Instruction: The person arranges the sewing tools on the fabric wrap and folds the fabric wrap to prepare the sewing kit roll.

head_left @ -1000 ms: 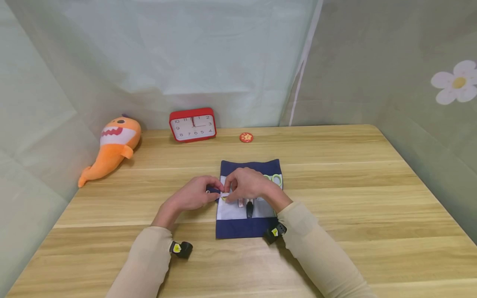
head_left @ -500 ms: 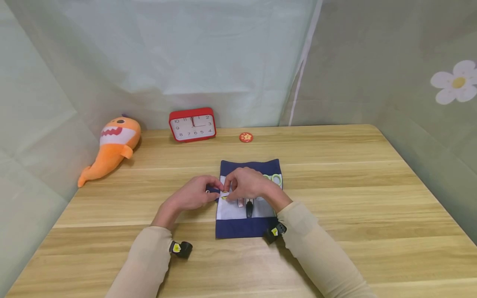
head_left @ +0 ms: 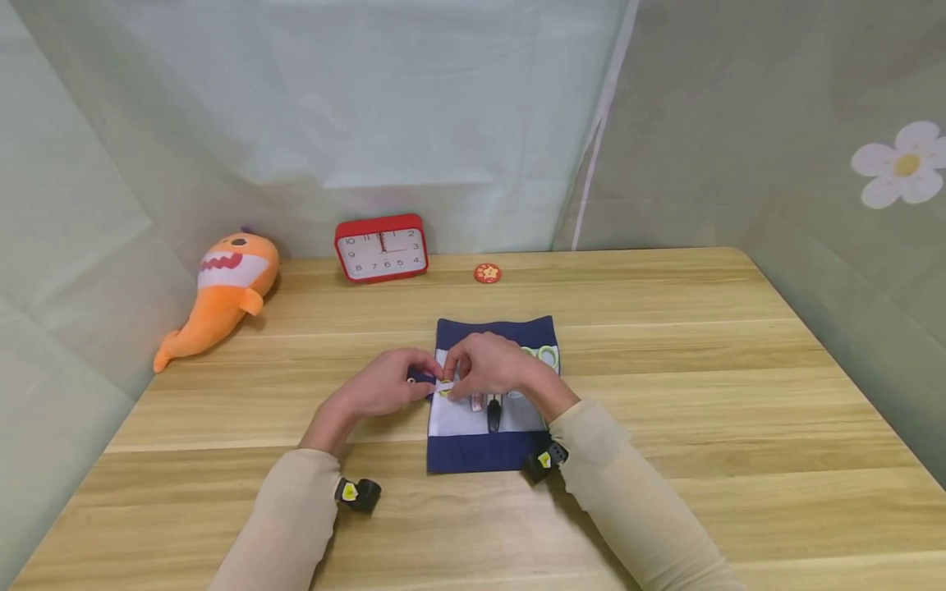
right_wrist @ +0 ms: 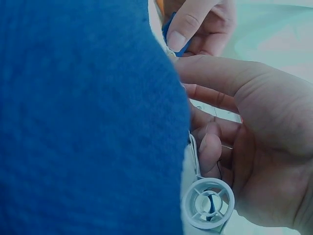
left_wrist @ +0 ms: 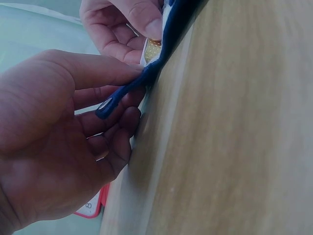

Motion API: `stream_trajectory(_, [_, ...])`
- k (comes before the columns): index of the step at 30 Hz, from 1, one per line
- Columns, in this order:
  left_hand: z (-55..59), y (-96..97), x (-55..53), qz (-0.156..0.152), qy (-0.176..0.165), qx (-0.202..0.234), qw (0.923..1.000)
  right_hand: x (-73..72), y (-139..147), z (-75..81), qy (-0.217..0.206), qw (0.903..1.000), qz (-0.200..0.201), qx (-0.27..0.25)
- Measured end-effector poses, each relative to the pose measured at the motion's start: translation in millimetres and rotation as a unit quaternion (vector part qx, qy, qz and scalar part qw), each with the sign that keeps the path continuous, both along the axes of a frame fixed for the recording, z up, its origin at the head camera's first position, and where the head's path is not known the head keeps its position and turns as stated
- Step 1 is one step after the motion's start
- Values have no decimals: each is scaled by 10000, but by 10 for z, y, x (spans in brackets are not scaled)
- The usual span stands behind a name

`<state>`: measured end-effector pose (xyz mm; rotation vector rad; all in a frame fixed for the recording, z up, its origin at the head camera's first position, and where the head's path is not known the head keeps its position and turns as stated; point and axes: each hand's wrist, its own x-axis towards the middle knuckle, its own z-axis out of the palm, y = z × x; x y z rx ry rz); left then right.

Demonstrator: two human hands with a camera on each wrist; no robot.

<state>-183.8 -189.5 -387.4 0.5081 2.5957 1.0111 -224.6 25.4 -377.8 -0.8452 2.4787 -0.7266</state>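
Observation:
A sewing kit pouch [head_left: 480,453], navy at both ends and white in the middle, lies spread flat on the table. My left hand [head_left: 388,382] pinches the pouch's left edge by its navy tab [left_wrist: 110,105], which has a snap. Beside it, my right hand [head_left: 491,364] pinches a small gold dimpled thimble [left_wrist: 153,51] at a white band. Fingers hide much of the thimble. Right of the fingertips sit a pinkish item [head_left: 476,402], a black-handled tool [head_left: 494,416] and scissors with pale green handles [head_left: 548,356]. A white spoked ring [right_wrist: 231,203] shows below my right hand.
A red clock [head_left: 382,249] stands at the back of the wooden table [head_left: 702,410], with a round red badge [head_left: 487,272] to its right. An orange plush shark [head_left: 229,287] leans at the left edge. Fabric walls enclose the back and sides.
The white band at the fingertips sits slightly lower, with a little more of the yellow rim showing. Both hands keep nearly the same place.

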Motion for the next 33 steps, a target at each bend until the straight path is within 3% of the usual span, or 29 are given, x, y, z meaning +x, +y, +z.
stream_trajectory(16, [-7, 1, 0, 12, 48, -29, 10000, 7, 2, 0, -81, 10000, 6, -25])
stream_trajectory(20, [-4, 7, 2, 11, 50, -23, 10000, -17, 10, 38, -291, 9994, 145, -78])
stream_trajectory(25, [0, 6, 8, 16, -6, -37, 10000, -70, 114, 207, -487, 9980, 293, -285])
stream_trajectory(33, [29, 8, 21, 177, -117, -196, 9996, -190, 573, 572, -137, 9962, -302, -803])
